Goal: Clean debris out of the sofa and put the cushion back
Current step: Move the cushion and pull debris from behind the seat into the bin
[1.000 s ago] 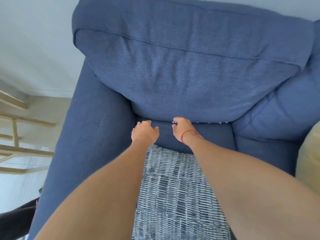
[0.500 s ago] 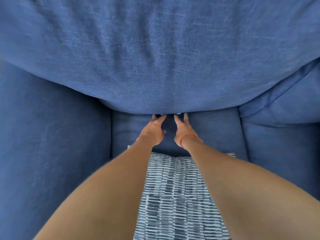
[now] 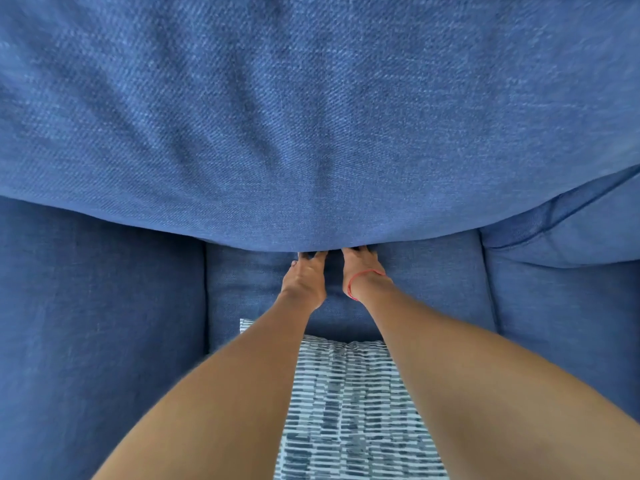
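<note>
The blue sofa's back cushion [image 3: 311, 116] fills the upper half of the view and bulges over the blue seat cushion [image 3: 433, 282]. My left hand [image 3: 306, 277] and my right hand [image 3: 363, 268], with a red string on its wrist, lie side by side on the seat. Their fingers reach straight into the gap under the back cushion, so the fingertips are hidden. A grey-and-white patterned cushion [image 3: 349, 407] lies on the seat below my forearms. No debris shows.
The sofa's left armrest [image 3: 97, 323] stands close on the left. A second blue cushion [image 3: 571, 230] and the sofa's adjoining section sit on the right.
My head has come much closer to the sofa, so the wall and wooden rack left the view. Both hands slid forward, and their fingers went from curled to straight under the back cushion.
</note>
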`<state>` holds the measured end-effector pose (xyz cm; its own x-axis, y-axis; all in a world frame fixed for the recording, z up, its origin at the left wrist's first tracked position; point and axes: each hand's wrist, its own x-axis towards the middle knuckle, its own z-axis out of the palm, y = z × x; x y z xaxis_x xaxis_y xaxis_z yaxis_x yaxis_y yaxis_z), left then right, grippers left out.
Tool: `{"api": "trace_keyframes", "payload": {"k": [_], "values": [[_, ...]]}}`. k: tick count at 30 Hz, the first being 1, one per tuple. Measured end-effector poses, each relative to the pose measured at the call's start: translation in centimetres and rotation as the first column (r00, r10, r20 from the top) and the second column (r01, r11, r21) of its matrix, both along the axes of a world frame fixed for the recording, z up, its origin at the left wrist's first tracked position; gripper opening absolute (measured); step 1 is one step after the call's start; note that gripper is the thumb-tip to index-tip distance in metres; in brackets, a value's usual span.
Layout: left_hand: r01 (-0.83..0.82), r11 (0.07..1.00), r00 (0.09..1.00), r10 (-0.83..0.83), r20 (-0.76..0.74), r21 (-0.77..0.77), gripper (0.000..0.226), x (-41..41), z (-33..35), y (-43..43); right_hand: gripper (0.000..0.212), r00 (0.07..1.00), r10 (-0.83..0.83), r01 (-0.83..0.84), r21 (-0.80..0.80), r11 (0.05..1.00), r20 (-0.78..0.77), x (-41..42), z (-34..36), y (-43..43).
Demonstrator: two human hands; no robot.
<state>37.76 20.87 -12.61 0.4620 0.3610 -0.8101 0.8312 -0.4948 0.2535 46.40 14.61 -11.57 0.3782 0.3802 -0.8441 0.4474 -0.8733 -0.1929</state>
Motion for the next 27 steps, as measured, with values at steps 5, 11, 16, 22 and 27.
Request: {"api": "trace_keyframes", "payload": {"k": [5, 11, 16, 22, 27], "values": [[-0.001, 0.999, 0.999, 0.004, -0.044, 0.053, 0.096, 0.1, -0.2, -1.3, 0.096, 0.998, 0.028, -0.026, -0.041, 0.999, 0.052, -0.1, -0.2, 0.5], [-0.04, 0.983, 0.995, 0.023, 0.097, 0.178, 0.066, -1.2, 1.6, -1.1, 0.072, 0.991, -0.003, -0.008, 0.081, 0.997, 0.137, -0.8, 1.3, -0.7], [-0.335, 0.903, 0.906, 0.23, 0.355, 0.27, 0.02, -3.0, 5.6, -1.7, 0.013, 0.952, -0.206, 0.139, 0.278, 0.95, 0.226, -2.5, 5.0, -2.2], [-0.518, 0.823, 0.823, 0.405, 0.399, 0.234, 0.01, -4.7, 13.1, -1.4, 0.018, 0.938, -0.208, 0.08, 0.409, 0.909, 0.278, -3.7, 11.9, -1.7], [-0.593, 0.773, 0.762, 0.45, 0.466, 0.224, 0.011, -6.9, 19.1, -0.3, 0.024, 0.941, -0.187, 0.035, 0.466, 0.884, 0.283, -5.4, 17.8, -0.3]]}}
